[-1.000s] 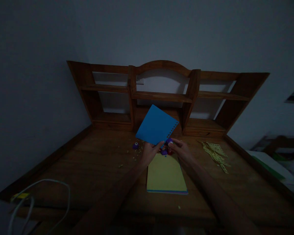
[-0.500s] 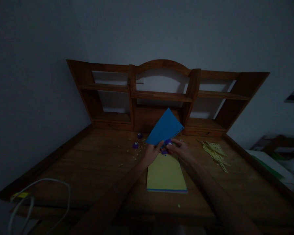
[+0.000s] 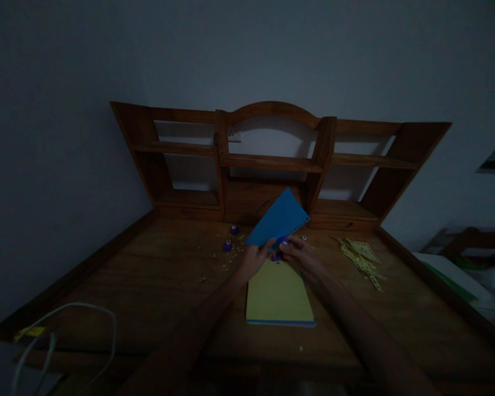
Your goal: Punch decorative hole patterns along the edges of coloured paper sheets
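While the left hand (image 3: 253,259) is pinching a bright blue, straight-edged sheet of paper (image 3: 278,219) along its near side, thumb on top, the right hand (image 3: 301,254) is gripping a small, rounded purple craft punch (image 3: 282,240) between thumb and fingers. The sheet is tilting up and away beyond both hands, and a row of small holes is running along its edge from the punch toward the corner beyond the right hand. From where I'm standing, I cannot tell whether the paper is sitting inside the punch's slot. Just below the hands, a neat stack of yellow paper (image 3: 278,291) is lying flat, with blue and purple edges showing underneath. Beyond the left hand and to its left, two purple punches with pale round tops (image 3: 227,246) are resting on the brown wooden surface (image 3: 169,264), tiny pale scraps scattering around them. Well to the right of the right hand, a tangle of perforated yellow paper strips (image 3: 361,254) is lying. A looping white cable (image 3: 78,304) is curling well to the left of the hands, toward me, and a brown wooden shelf unit (image 3: 272,161) is standing beyond them.
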`<state>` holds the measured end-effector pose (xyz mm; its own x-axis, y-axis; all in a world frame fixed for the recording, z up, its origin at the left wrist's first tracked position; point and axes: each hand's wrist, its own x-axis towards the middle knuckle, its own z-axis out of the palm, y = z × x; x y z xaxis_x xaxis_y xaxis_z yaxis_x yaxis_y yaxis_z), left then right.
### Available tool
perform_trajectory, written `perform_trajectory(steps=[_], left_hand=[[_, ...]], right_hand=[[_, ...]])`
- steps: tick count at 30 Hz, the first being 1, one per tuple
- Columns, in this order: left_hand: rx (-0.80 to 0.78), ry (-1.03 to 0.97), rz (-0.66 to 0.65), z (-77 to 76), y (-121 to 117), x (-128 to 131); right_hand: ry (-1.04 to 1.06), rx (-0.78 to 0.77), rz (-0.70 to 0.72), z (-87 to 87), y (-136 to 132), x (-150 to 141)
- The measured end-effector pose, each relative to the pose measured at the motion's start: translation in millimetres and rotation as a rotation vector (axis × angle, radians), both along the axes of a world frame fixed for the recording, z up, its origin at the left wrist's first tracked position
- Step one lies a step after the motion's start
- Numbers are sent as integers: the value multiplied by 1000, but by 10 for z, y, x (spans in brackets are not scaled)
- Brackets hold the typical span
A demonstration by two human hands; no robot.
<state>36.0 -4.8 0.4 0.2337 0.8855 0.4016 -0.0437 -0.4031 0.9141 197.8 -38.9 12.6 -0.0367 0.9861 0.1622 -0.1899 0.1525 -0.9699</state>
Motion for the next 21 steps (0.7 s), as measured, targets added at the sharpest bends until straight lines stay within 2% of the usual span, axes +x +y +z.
perform_trajectory(steps=[4,9,12,17,21], left_hand=[[26,16,3,-18,25,3],[-5,61,7,8,23,-9],[36,143,38,26,6,-32],[98,257,49,46,-27,-58],[93,286,13,30,-29,-52]], right_hand=[[42,-53,-13,-3,-5,-25],[44,-29,-30,29,-29,-61],[3,-32,-67,30,-28,-55],[1,-25,-112,-73,39,-8],[35,-17,-69,-153,92,12]])
